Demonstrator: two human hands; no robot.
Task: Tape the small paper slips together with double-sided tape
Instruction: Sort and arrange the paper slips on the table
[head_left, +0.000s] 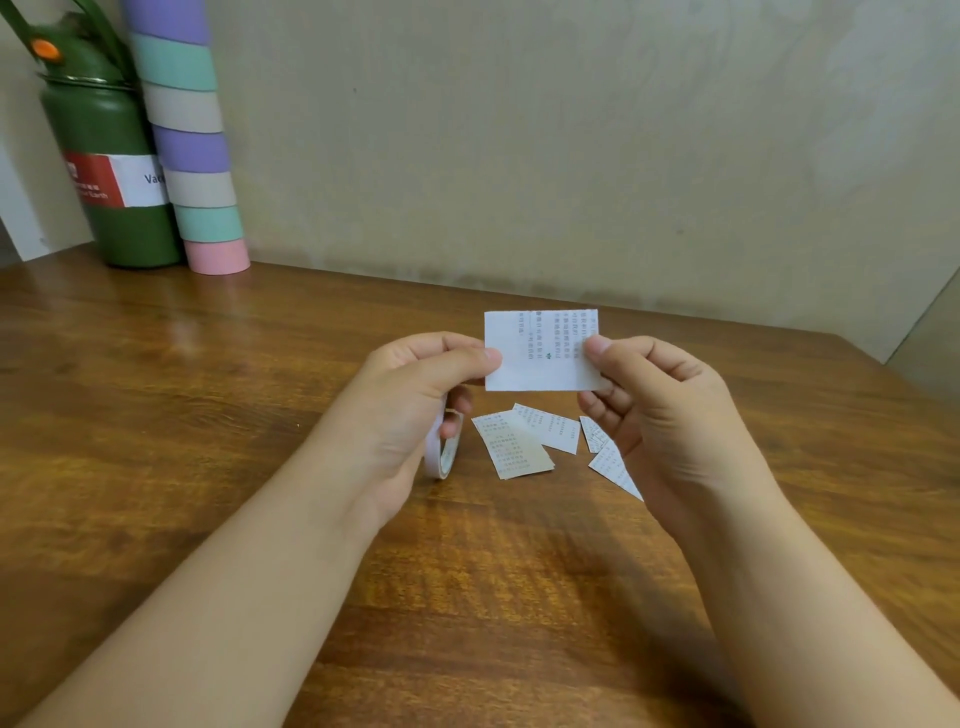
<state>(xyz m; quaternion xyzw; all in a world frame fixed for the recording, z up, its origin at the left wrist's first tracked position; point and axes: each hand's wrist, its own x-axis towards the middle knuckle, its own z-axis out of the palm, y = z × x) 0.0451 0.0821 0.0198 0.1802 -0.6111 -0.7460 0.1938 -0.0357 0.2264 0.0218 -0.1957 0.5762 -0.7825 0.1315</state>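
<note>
A small white paper slip (540, 353) with printed text is held up above the table between both hands. My left hand (415, 395) pinches its left edge with thumb and forefinger, and its lower fingers also hold a roll of double-sided tape (441, 452). My right hand (654, 405) pinches the slip's right edge. Several more printed slips (519, 447) lie loose on the wooden table (208, 389) just below, some partly hidden behind my right hand.
A green flask (119, 171) with a red and white label stands at the back left. Beside it leans a tall stack of pastel tape rolls (192, 156). A beige wall (571, 130) closes off the far edge of the table.
</note>
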